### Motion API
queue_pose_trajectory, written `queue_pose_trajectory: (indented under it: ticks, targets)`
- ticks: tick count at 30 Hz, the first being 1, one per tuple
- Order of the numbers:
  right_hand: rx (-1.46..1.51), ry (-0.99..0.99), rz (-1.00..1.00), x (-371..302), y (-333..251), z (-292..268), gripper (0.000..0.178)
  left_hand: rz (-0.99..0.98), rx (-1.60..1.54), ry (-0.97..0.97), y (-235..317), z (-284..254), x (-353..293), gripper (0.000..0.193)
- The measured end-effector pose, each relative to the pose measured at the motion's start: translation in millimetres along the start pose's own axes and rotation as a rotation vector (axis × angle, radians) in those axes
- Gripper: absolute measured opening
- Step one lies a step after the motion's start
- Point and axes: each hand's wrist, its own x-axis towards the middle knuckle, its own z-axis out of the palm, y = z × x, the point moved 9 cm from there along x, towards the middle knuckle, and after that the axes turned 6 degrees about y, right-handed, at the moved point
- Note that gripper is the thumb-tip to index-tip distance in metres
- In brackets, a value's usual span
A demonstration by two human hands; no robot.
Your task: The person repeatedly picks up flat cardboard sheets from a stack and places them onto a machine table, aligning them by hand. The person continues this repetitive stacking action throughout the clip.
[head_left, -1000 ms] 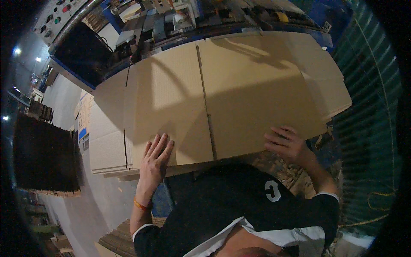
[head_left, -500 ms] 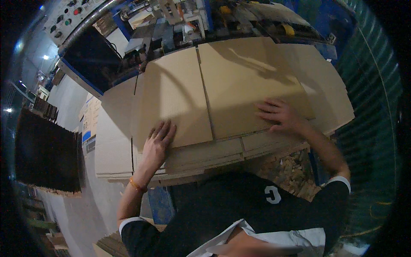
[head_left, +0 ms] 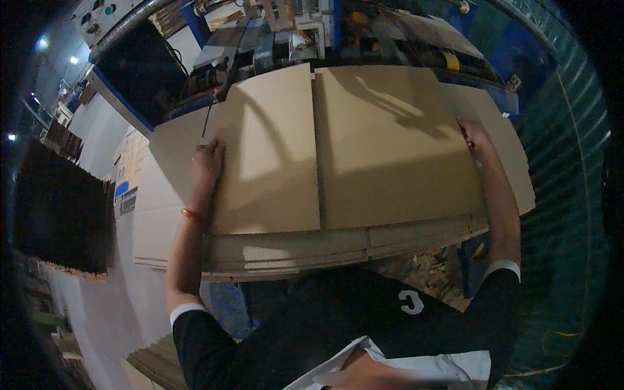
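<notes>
A flat brown cardboard sheet [head_left: 396, 149], slotted down its middle, lies over a pile of larger cardboard sheets [head_left: 169, 214]. My left hand [head_left: 208, 162] is closed at its left edge, fingers curled against the board. At the opposite edge my right hand [head_left: 474, 138] grips the sheet, with the fingertips partly hidden. Both forearms reach forward along its two sides. Shadows fall across the top of the sheet.
Beyond the pile stands a machine with rollers and a blue frame [head_left: 136, 81]; its button panel [head_left: 97, 19] is at upper left. A dark stack of boards [head_left: 62, 208] sits on the floor at left. Green corrugated sheeting [head_left: 565, 214] rises on the right.
My hands have gone from lying flat on top of the sheet to holding its left and right edges. The sheet's near edge now sits a little closer to me.
</notes>
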Motion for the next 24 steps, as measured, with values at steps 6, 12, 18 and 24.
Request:
queue_pose_trajectory:
  ticks: [6, 12, 18, 24]
  targets:
    - [-0.452, 0.331, -0.109, 5, 5, -2, 0.045, -0.050, -0.072, 0.075, 17, -13, -21, 0.036]
    - [-0.695, 0.465, -0.115, -15, -45, 2, 0.036, -0.036, -0.025, 0.014, 34, -29, -23, 0.043]
    - [-0.640, -0.110, -0.490, -198, -114, 27, 0.068, 0.465, -0.366, -0.187, 132, -85, -129, 0.072]
    - [-0.588, -0.112, -0.562, -210, -103, 50, 0.081, 0.825, -0.032, -0.152, 147, -69, -151, 0.077]
